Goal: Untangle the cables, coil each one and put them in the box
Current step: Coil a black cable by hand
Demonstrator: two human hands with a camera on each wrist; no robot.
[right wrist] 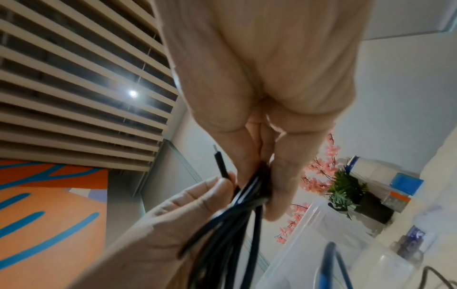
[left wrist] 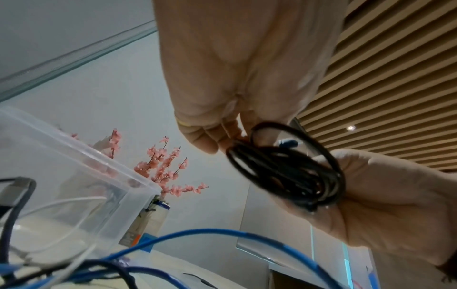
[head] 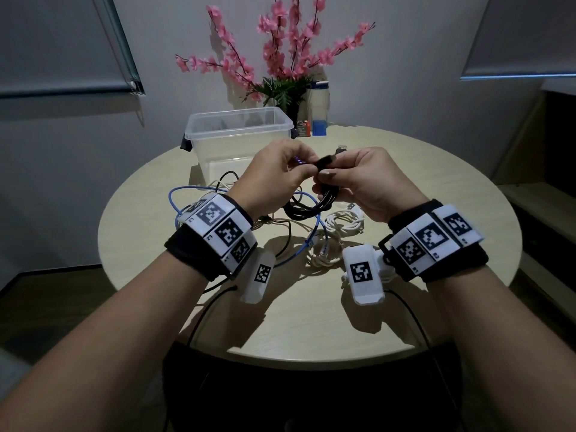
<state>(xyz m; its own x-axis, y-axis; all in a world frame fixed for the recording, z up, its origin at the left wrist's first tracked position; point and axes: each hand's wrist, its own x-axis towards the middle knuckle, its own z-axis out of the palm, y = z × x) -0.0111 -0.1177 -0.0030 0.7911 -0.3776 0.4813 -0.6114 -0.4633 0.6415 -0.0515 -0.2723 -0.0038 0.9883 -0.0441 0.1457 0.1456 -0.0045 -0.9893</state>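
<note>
The right hand grips a coiled black cable, and the left hand pinches its free end. Both hover just in front of the clear box, above the remaining tangled cables.

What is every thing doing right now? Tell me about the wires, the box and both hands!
black cable: coiled, held up by both hands
left hand: pinching the black cable's end
right hand: gripping the coil
blue cable: loose, tangled on the table
white cable: bundled on the table
box: open, no lid
table: cables lie on it
</note>
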